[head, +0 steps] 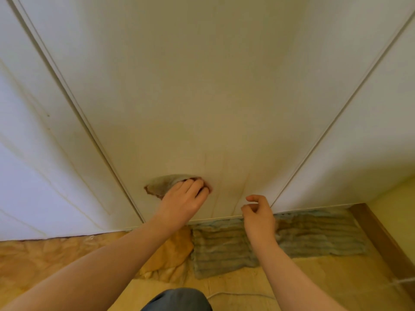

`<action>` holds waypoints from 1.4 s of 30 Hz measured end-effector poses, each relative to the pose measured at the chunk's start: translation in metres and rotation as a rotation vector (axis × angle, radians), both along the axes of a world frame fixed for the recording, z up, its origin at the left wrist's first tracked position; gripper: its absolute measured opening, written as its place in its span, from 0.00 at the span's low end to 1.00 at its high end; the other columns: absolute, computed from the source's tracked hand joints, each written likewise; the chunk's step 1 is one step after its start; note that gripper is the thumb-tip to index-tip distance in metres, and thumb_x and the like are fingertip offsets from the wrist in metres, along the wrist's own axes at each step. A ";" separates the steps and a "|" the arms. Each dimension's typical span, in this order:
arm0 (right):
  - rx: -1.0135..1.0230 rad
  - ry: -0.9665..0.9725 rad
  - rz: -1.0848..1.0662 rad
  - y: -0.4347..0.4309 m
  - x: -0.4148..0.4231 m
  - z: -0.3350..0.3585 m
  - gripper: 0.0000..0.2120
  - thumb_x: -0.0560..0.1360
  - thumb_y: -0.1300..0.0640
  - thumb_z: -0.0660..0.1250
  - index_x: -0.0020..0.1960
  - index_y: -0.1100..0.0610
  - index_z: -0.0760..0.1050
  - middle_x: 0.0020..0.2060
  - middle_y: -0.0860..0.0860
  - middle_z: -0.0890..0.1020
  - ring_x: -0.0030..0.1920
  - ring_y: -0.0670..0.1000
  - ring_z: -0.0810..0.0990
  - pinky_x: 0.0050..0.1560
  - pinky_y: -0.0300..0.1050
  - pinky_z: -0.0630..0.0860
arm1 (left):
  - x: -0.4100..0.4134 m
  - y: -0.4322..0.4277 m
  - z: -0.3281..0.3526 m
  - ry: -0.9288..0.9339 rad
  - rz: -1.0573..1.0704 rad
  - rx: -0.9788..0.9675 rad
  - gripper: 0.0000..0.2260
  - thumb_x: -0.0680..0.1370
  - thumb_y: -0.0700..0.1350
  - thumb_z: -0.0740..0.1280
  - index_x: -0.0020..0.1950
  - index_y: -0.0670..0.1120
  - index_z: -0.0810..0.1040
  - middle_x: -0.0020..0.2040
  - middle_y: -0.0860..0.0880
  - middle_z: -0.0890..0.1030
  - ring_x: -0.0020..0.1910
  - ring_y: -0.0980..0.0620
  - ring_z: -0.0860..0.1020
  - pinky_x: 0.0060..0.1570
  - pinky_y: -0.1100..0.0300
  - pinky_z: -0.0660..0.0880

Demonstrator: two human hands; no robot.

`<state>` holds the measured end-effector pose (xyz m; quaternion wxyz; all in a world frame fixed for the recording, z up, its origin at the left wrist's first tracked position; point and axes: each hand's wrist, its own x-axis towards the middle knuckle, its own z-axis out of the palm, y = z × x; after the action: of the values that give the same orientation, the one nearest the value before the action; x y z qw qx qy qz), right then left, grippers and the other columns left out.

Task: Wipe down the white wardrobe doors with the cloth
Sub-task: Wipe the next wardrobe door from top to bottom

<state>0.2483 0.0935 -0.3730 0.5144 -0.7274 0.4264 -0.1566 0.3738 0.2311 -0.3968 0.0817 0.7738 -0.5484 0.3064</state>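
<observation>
A white wardrobe door (213,90) fills the middle of the view, with neighbouring doors at the left (33,153) and right (370,142). Low on the middle door, my left hand (184,198) presses a greyish-beige cloth (164,184) flat against the panel, fingers lying over it. The cloth sticks out to the left of my fingers. My right hand (258,212) hovers near the door's bottom edge, fingers loosely curled, holding nothing. Faint brownish streaks run down the door between the two hands.
A grey ribbed mat (314,234) lies on the floor along the wardrobe's base. An orange-brown rag (173,250) lies crumpled beside it. A wooden skirting strip (381,239) runs at the right. A thin cable (235,295) crosses the floor near my knee (179,299).
</observation>
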 end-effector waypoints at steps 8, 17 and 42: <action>0.022 -0.086 -0.043 -0.016 -0.003 0.021 0.08 0.76 0.65 0.59 0.49 0.53 0.70 0.31 0.49 0.74 0.34 0.49 0.73 0.34 0.40 0.68 | 0.005 -0.028 0.036 -0.207 -0.040 -0.223 0.07 0.80 0.36 0.57 0.51 0.41 0.75 0.47 0.43 0.78 0.42 0.45 0.76 0.42 0.53 0.69; 0.081 -0.124 -0.048 -0.025 -0.018 0.022 0.08 0.76 0.66 0.59 0.50 0.54 0.70 0.32 0.50 0.73 0.36 0.52 0.73 0.34 0.42 0.68 | -0.003 -0.049 0.080 -0.219 0.003 -0.298 0.08 0.80 0.38 0.57 0.56 0.43 0.73 0.53 0.44 0.73 0.48 0.45 0.71 0.47 0.53 0.68; 0.106 -0.121 -0.095 -0.039 -0.046 0.012 0.07 0.77 0.66 0.60 0.51 0.56 0.70 0.33 0.50 0.72 0.31 0.48 0.70 0.28 0.34 0.66 | -0.005 -0.049 0.026 -0.212 -0.060 0.088 0.21 0.73 0.40 0.54 0.66 0.42 0.68 0.63 0.46 0.69 0.59 0.45 0.68 0.60 0.52 0.64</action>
<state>0.2027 0.0547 -0.3606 0.5691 -0.6672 0.4363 -0.2016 0.3685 0.1817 -0.3711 -0.0019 0.7232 -0.5897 0.3596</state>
